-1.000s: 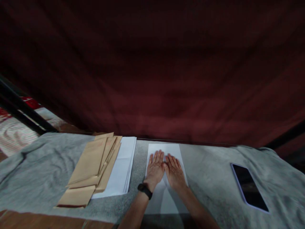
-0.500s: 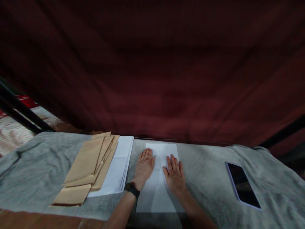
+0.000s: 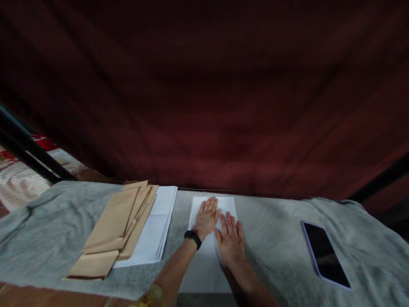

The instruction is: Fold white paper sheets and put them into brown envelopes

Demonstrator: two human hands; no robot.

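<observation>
A white sheet of paper [image 3: 204,270] lies lengthwise in front of me on the grey cloth. My left hand [image 3: 207,218], with a dark band on its wrist, rests flat near the sheet's far end, fingers stretched out. Just to its right and a little closer to me, my right hand [image 3: 231,241] lies palm down with fingers spread over the sheet's right side. Neither hand grips anything. Both hide part of the paper beneath them.
Left of the sheet, several brown envelopes [image 3: 111,217] overlap a stack of white papers [image 3: 155,226]. A phone [image 3: 326,254] with a pale purple edge lies to the right. Grey cloth [image 3: 271,230] covers the surface, and a dark red curtain [image 3: 204,106] hangs behind it.
My hands lay side by side, then spread apart toward the paper's two sides. Now the left hand is back over the sheet's middle, close to the right hand.
</observation>
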